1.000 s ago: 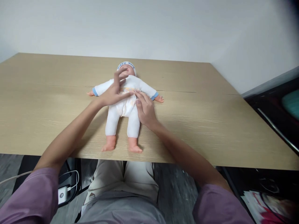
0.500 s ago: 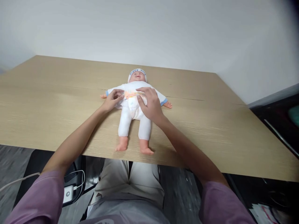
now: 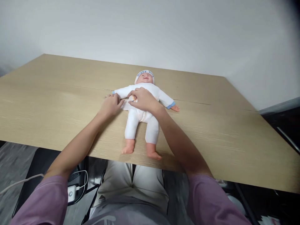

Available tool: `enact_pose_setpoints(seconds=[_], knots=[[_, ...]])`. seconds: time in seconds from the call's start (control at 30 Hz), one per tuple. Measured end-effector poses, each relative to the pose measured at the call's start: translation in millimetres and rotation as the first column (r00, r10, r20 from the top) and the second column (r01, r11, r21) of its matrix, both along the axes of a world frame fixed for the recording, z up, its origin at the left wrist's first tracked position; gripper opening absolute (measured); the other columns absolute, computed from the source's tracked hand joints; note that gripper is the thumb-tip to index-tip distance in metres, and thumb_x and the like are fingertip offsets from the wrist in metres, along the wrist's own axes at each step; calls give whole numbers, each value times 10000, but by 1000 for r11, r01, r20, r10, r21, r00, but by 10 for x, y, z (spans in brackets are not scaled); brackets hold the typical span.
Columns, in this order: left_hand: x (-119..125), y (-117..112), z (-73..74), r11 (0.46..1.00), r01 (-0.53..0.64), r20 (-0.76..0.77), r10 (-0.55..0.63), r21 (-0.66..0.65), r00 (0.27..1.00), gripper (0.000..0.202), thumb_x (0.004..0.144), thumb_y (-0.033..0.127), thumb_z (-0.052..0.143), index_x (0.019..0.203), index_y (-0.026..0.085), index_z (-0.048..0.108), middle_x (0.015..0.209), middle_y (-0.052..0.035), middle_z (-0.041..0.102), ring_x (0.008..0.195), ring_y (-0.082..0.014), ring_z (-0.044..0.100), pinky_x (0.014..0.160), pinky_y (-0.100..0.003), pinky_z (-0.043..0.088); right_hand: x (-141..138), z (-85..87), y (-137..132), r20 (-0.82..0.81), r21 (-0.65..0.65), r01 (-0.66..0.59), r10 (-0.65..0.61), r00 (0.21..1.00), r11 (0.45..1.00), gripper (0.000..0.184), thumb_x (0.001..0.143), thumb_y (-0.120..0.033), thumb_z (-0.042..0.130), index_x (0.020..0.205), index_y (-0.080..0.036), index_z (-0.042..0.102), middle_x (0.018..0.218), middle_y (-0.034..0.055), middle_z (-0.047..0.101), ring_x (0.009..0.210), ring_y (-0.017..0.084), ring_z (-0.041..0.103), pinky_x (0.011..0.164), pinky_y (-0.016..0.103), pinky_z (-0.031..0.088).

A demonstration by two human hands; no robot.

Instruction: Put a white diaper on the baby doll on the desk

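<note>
A baby doll (image 3: 152,91) in white clothes with blue cuffs and a lettered headband lies on its back, feet toward me. A white diaper (image 3: 142,117) is around its hips, with a side flap spread out to the left. My left hand (image 3: 111,105) is closed at the outer end of that flap, thumb against its edge; its other fingertips are partly hidden. My right hand (image 3: 146,100) lies over the diaper's front waist, thumb and index finger apart with a bit of orange print between them. It hides most of the waistband.
The doll lies on a wide wooden table (image 3: 70,112) set against a pale wall (image 3: 145,31). Below the near edge, a black chair (image 3: 44,165) at left bears a white device (image 3: 71,193) with a cable. Dark items stand beyond the right edge.
My right hand has moved across to the left side of the diaper's waist. My left hand has turned palm-down at the flap's end. The whole view has shifted slightly.
</note>
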State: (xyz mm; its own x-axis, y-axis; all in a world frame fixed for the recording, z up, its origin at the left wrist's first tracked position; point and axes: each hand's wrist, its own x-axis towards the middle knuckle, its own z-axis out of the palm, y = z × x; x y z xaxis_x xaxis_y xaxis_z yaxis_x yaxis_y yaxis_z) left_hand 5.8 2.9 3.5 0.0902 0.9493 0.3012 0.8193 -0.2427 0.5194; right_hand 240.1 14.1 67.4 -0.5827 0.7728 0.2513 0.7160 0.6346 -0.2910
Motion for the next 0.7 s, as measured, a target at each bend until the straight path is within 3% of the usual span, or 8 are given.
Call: enact_pose_setpoints(seconds=[0.07, 0.17, 0.27, 0.4, 0.5, 0.6, 0.7], knots=[[-81, -38, -7, 999, -19, -99, 15, -40, 995, 345, 959, 551, 763, 935, 238, 621, 995, -178, 753, 1065, -410, 693, 1049, -557, 520, -30, -22, 15, 25, -2, 32, -32, 999, 999, 343, 961, -261, 790, 1298, -218, 831, 1098, 104, 779, 1101, 357, 655, 1013, 490, 515], [-196, -10, 8, 986, 14, -98, -31, -167, 995, 368, 901, 533, 822, 792, 246, 618, 814, -123, 711, 863, -346, 685, 870, -458, 542, -64, -41, 24, 32, -2, 69, -69, 997, 998, 376, 909, -221, 805, 1284, -229, 830, 1112, 108, 796, 1102, 372, 648, 1005, 504, 517], [-285, 78, 81, 942, 85, 11, -86, -325, 996, 418, 860, 490, 868, 649, 250, 598, 638, -58, 637, 677, -255, 602, 681, -359, 461, -69, -55, 24, 8, -17, 78, -78, 997, 997, 395, 882, -204, 809, 1276, -236, 824, 1081, 95, 798, 1067, 364, 639, 980, 493, 514], [-317, 162, 228, 841, 232, 302, -86, -489, 949, 391, 794, 468, 932, 656, 235, 651, 672, -49, 659, 627, -192, 556, 605, -319, 385, -56, -64, 21, -19, -45, 91, -92, 996, 995, 520, 877, -186, 794, 1395, -221, 771, 1032, 82, 791, 1074, 366, 640, 963, 476, 506], [-254, 166, 310, 802, 349, 525, -53, -484, 849, 426, 779, 469, 958, 680, 231, 619, 697, -48, 668, 617, -157, 508, 605, -313, 372, -52, -67, 20, -39, -56, 98, -101, 994, 994, 649, 874, -181, 796, 1515, -187, 697, 1009, 84, 791, 1082, 379, 654, 951, 476, 510], [-143, 153, 361, 849, 343, 650, 1, -402, 760, 430, 762, 401, 999, 781, 233, 604, 711, -28, 679, 640, -146, 513, 633, -316, 363, -56, -65, 15, -47, -57, 100, -103, 994, 993, 690, 873, -182, 803, 1549, -172, 669, 1030, 89, 799, 1101, 382, 669, 963, 481, 515], [4, 142, 395, 882, 321, 727, 35, -346, 686, 413, 794, 318, 989, 959, 229, 620, 750, -12, 720, 709, -166, 609, 677, -319, 380, -70, -55, -5, -52, -64, 105, -109, 993, 992, 693, 878, -182, 802, 1555, -161, 658, 1057, 93, 809, 1128, 376, 680, 986, 485, 517]])
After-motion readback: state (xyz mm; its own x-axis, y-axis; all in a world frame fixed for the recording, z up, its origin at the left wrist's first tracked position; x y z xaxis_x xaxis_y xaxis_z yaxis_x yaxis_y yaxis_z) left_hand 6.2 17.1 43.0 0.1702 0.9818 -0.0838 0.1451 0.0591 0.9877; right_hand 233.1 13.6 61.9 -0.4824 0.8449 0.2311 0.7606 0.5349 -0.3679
